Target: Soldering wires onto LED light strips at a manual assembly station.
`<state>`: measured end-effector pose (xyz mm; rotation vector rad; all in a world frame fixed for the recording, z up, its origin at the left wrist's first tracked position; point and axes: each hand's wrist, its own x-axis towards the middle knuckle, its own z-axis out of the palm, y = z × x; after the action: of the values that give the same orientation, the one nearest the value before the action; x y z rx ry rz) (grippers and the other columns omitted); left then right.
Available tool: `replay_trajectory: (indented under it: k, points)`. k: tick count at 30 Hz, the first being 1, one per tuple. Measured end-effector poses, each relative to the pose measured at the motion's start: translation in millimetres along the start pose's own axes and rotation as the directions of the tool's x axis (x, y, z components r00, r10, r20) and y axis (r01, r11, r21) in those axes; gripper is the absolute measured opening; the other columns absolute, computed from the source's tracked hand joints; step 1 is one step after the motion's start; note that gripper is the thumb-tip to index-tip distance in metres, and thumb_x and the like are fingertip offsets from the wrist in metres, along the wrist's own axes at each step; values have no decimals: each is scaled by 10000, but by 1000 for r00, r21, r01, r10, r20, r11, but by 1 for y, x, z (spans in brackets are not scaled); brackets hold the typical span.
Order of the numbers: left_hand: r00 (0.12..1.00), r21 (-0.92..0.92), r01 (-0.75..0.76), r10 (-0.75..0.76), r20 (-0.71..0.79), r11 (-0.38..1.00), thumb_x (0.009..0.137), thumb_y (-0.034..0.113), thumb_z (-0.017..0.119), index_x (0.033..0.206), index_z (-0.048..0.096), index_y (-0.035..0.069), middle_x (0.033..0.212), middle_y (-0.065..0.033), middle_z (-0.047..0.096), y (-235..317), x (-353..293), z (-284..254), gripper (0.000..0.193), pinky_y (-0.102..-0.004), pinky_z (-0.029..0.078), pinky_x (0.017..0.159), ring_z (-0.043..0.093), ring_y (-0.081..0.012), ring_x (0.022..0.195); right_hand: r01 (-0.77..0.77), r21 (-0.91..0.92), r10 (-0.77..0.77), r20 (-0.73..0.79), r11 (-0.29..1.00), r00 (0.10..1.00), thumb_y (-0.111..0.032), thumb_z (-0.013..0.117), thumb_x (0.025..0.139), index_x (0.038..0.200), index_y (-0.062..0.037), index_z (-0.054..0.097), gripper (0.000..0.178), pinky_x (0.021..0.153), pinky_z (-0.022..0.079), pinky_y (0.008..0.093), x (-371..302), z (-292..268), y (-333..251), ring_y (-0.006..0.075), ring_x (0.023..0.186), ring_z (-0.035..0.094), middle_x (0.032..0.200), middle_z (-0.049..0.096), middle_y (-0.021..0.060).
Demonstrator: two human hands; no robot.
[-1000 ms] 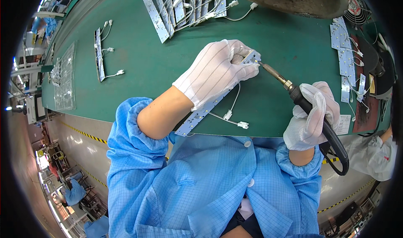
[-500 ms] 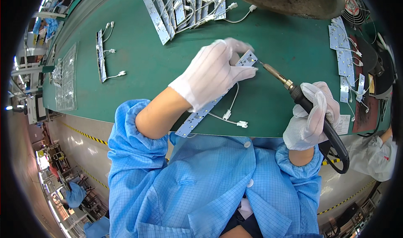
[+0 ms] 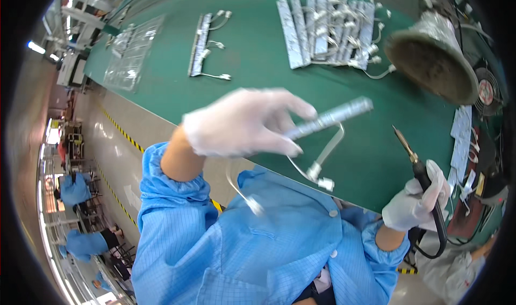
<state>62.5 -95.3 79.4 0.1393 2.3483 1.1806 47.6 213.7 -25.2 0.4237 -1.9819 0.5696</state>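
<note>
My left hand (image 3: 244, 123), in a white glove, grips an LED strip board (image 3: 338, 116) between thumb and fingers. The strip is slightly smeared by motion and points away to the right above the table. From it hang thin white wires with small white connectors (image 3: 318, 177); another connector (image 3: 253, 205) dangles in front of my blue smock. In my gloved right hand (image 3: 418, 200), near the table's front right edge, is a soldering iron (image 3: 409, 153). Its tip points up and left, apart from the strip. The strip's end inside my left hand is hidden.
Several wired LED strips (image 3: 328, 33) lie at the back of the green table (image 3: 247, 52). Another strip (image 3: 200, 44) and a clear plastic tray (image 3: 131, 55) are further left. At right stand a metal hood (image 3: 430, 63), a fan (image 3: 486, 89) and more strips (image 3: 460, 138).
My view has swung right. The strip has turned in my left hand, its far end now sticking out to the right. The soldering iron's tip has come away from it.
</note>
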Motion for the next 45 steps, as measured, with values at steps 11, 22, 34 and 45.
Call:
replay_trajectory:
  k: [11,22,34,45]
  points:
    - [431,-302,229,-374,-821,925,831,369,666,1090,662,14,1000,-128,682,-208,-5,-149,439,-338,469,790,618,-208,916,-451,496,368,261,742,893,-16,527,919,1212,11,451,305,705,571,329,-28,-4,16,272,854,624,988,599,165]
    - [595,417,339,151,-789,843,824,518,608,1088,650,-1,1146,-170,601,-61,62,-62,583,-402,436,921,537,-330,1100,-162,255,118,178,953,977,69,475,897,1152,47,499,257,702,556,307,-16,2,7,255,838,624,1005,579,190]
    - [635,-40,94,-91,-767,995,679,257,786,1055,578,-24,993,-125,620,-72,113,-20,513,-319,467,854,595,-197,935,-662,537,581,343,523,738,-196,546,858,894,18,643,238,460,323,190,11,-2,-15,45,505,426,819,593,57]
    - [676,-658,-736,240,-697,162,892,151,618,1289,461,119,908,-42,580,-53,68,-32,428,-321,466,675,580,-146,807,123,52,-127,81,991,989,104,571,761,1198,-6,445,467,588,512,339,7,0,12,245,725,604,983,635,133]
